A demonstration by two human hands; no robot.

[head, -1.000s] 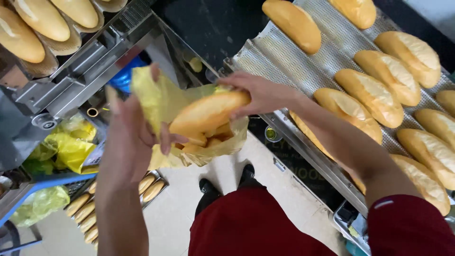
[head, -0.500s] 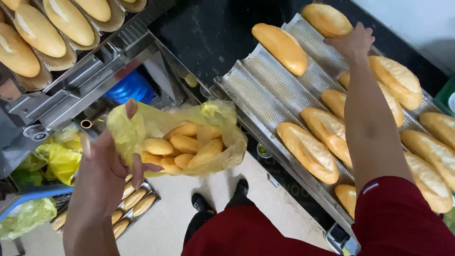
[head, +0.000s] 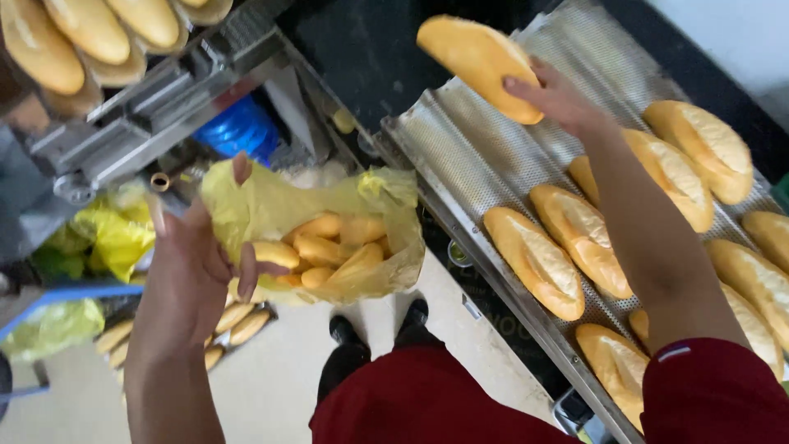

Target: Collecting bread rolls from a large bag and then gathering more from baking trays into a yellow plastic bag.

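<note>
My left hand (head: 193, 267) grips the mouth of a thin yellow plastic bag (head: 329, 214) that holds several small bread loaves (head: 325, 247). My right hand (head: 559, 99) reaches out over the perforated metal baking tray (head: 468, 140) and holds a golden bread loaf (head: 481, 62) lifted above the tray's far end. Several more loaves, such as one at the tray's near edge (head: 534, 259), lie in the tray's channels on the right.
A rack at upper left carries more loaves (head: 49, 49) on trays. Below it sit a blue object (head: 242, 131) and yellow bags (head: 115, 234). A low tray of loaves (head: 230, 325) rests on the floor by my black shoes (head: 353, 333).
My right hand put a loaf into the bag, reached to the tray's far end, and now holds another loaf lifted off it. My left hand keeps the bag held up.
</note>
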